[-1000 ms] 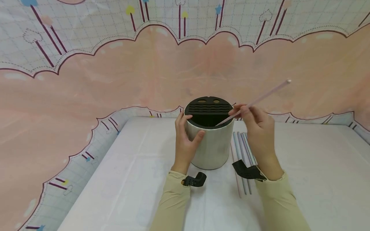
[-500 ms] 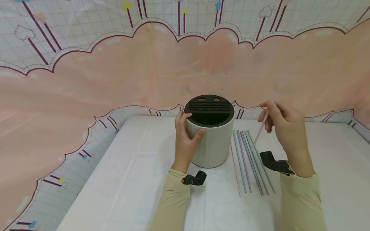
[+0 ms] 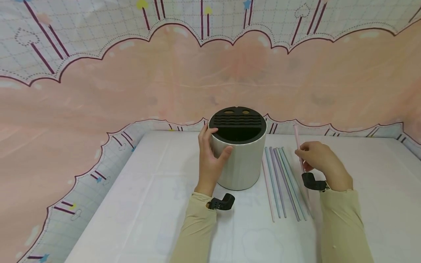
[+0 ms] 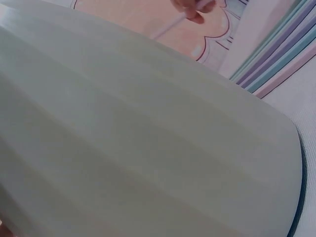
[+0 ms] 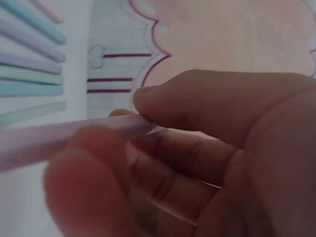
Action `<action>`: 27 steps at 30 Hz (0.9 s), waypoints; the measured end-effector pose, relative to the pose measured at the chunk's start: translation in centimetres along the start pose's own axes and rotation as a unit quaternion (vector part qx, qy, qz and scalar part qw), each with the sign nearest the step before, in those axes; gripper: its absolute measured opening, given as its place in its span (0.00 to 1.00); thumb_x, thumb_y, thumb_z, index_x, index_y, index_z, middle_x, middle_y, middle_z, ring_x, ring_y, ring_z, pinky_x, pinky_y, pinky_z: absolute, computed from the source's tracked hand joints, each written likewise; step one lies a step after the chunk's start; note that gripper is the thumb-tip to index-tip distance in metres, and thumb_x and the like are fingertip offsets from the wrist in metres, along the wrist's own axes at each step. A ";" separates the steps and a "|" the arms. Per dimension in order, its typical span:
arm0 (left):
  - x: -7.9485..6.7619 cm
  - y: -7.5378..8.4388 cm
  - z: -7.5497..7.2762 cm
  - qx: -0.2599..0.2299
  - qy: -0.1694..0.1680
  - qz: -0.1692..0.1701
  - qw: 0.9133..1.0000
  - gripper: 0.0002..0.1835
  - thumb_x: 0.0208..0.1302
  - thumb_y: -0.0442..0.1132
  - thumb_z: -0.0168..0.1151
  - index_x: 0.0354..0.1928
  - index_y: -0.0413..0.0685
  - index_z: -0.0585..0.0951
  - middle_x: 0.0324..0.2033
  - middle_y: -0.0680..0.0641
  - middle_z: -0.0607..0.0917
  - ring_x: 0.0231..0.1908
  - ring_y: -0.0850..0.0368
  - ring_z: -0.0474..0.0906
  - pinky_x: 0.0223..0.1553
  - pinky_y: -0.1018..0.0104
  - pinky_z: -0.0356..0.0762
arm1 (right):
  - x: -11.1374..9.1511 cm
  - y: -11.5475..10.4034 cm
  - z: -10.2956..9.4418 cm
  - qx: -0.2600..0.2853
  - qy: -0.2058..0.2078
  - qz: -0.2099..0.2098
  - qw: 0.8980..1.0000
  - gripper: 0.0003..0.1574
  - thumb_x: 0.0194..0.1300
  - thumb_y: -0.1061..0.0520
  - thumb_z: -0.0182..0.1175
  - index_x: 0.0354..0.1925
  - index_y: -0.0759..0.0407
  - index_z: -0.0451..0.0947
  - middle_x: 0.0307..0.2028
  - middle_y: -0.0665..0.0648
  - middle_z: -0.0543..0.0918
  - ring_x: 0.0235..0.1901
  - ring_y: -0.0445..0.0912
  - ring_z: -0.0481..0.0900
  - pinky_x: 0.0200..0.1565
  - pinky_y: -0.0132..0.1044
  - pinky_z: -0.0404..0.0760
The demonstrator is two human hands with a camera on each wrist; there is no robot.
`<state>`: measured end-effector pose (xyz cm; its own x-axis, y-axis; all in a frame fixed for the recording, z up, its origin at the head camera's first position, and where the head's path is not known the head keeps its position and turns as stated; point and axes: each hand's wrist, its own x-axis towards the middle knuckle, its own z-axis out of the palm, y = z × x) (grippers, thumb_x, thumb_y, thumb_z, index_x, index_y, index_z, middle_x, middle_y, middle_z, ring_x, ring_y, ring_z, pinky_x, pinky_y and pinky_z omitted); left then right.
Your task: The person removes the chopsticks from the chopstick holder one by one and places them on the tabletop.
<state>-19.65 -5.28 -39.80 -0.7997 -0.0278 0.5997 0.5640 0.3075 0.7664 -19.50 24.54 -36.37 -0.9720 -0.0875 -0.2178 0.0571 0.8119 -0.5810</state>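
Observation:
A pale cylindrical holder (image 3: 239,164) with a black slotted top (image 3: 237,122) stands upright on the white table. My left hand (image 3: 210,162) grips its left side, fingertips at the rim and thumb across the front. To the right, my right hand (image 3: 317,157) pinches a slim pale pink stick (image 3: 297,135) between thumb and fingers. In the right wrist view this pink stick (image 5: 59,136) runs left from the fingertips. Between holder and right hand lie several similar pastel sticks (image 3: 279,182), side by side; the rightmost is partly hidden by the right wrist camera.
A peach and white patterned cloth (image 3: 184,84) hangs behind the white tabletop (image 3: 158,204) and along its left edge. Black cameras sit on the left wrist (image 3: 222,202) and right wrist (image 3: 314,181).
My right hand has carried the pink stick from over the holder's opening rightwards, then down beside the pastel sticks, turning it more upright. My left hand has stayed on the holder.

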 end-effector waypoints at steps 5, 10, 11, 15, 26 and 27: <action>-0.1 0.0 0.0 -0.004 0.000 0.004 1.000 0.34 0.52 0.66 0.53 0.58 0.61 0.60 0.65 0.58 0.48 0.65 0.61 0.46 0.59 0.53 0.55 | 0.7 1.5 0.9 -0.004 -0.026 0.025 0.999 0.22 0.63 0.54 0.48 0.44 0.73 0.70 0.22 0.56 0.78 0.19 0.43 0.77 0.36 0.47 0.74; -0.3 -0.1 0.1 -0.007 0.002 0.005 1.000 0.34 0.51 0.66 0.53 0.57 0.60 0.60 0.66 0.57 0.49 0.65 0.61 0.46 0.59 0.53 0.55 | 1.1 2.3 1.8 0.003 -0.048 0.033 0.998 0.22 0.61 0.55 0.52 0.44 0.74 0.70 0.21 0.54 0.79 0.19 0.42 0.78 0.35 0.43 0.75; -0.3 -0.1 0.1 -0.006 0.003 0.004 1.000 0.34 0.51 0.67 0.53 0.57 0.60 0.60 0.66 0.58 0.49 0.65 0.61 0.46 0.59 0.53 0.55 | 1.2 2.4 1.9 0.006 -0.050 0.033 0.998 0.22 0.61 0.55 0.52 0.44 0.75 0.70 0.21 0.53 0.79 0.19 0.42 0.78 0.33 0.41 0.75; -0.3 -0.3 0.0 -0.007 0.003 0.003 1.000 0.35 0.51 0.66 0.53 0.58 0.61 0.60 0.66 0.58 0.49 0.65 0.62 0.46 0.59 0.53 0.54 | 1.4 2.9 2.4 0.013 -0.050 0.034 0.998 0.21 0.59 0.57 0.54 0.43 0.76 0.70 0.21 0.54 0.79 0.19 0.42 0.77 0.28 0.36 0.75; -0.8 -0.9 0.0 -0.008 0.005 0.005 1.000 0.34 0.51 0.66 0.54 0.57 0.59 0.61 0.65 0.52 0.51 0.65 0.61 0.47 0.60 0.54 0.53 | 1.4 3.5 3.6 0.016 -0.071 0.061 0.995 0.27 0.62 0.50 0.53 0.48 0.72 0.67 0.31 0.61 0.77 0.23 0.46 0.75 0.29 0.37 0.75; -0.8 -0.9 -0.1 -0.006 0.005 0.005 1.000 0.34 0.51 0.66 0.54 0.57 0.59 0.61 0.65 0.52 0.51 0.65 0.61 0.47 0.60 0.54 0.54 | 1.4 3.5 3.6 0.016 -0.070 0.058 0.996 0.27 0.62 0.50 0.53 0.48 0.72 0.67 0.31 0.61 0.77 0.23 0.46 0.75 0.29 0.37 0.75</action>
<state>-19.48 -5.62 -40.94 -0.7924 -0.0351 0.6090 0.5737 0.2962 0.7636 -19.87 25.14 -41.54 -0.9171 -0.0751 -0.3914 0.1776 0.8022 -0.5700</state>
